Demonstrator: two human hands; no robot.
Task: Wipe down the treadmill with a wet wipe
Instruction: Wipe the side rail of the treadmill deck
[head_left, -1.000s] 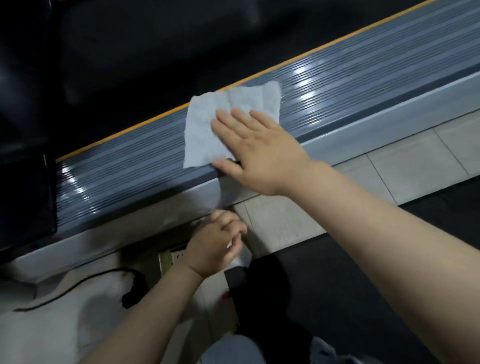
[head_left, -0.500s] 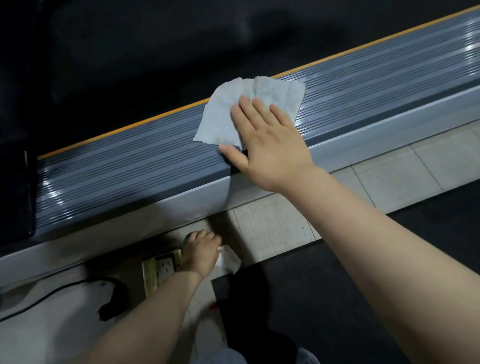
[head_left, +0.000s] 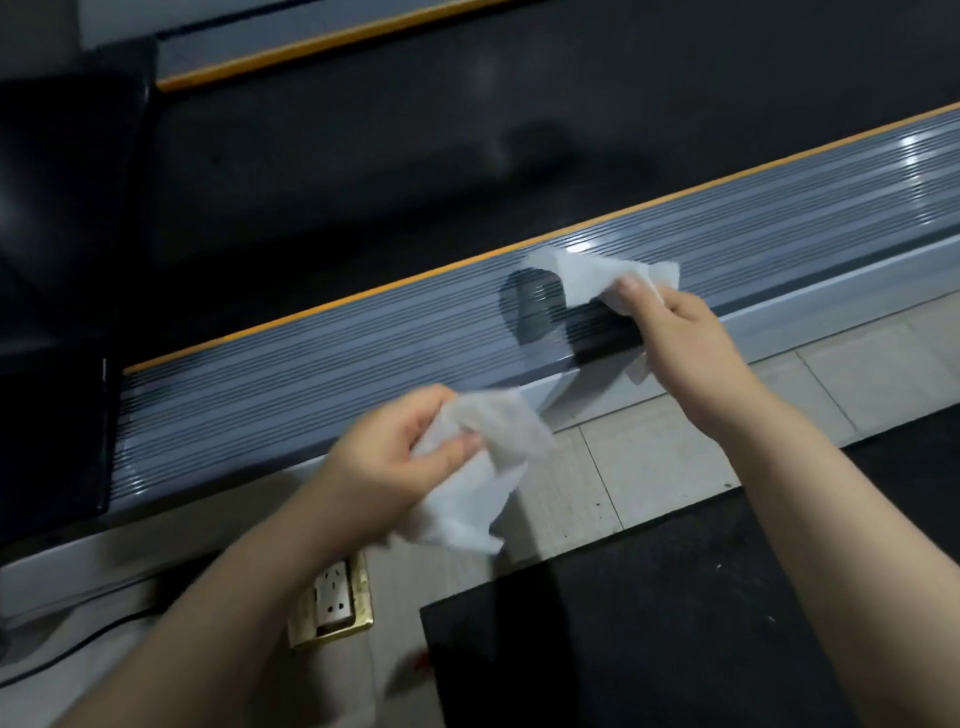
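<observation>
Above the ribbed grey treadmill side rail (head_left: 311, 384), the right hand (head_left: 685, 332) pinches a crumpled white wet wipe (head_left: 587, 278); nearer, the left hand (head_left: 384, 467) grips another white wipe (head_left: 483, 467).

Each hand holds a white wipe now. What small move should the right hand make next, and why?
Probably lower the right hand so its wipe lies on the ribbed side rail again, then stroke along it. That wipe is pinched and bunched, seemingly lifted above the rail. The left hand grips a second wipe.
</observation>
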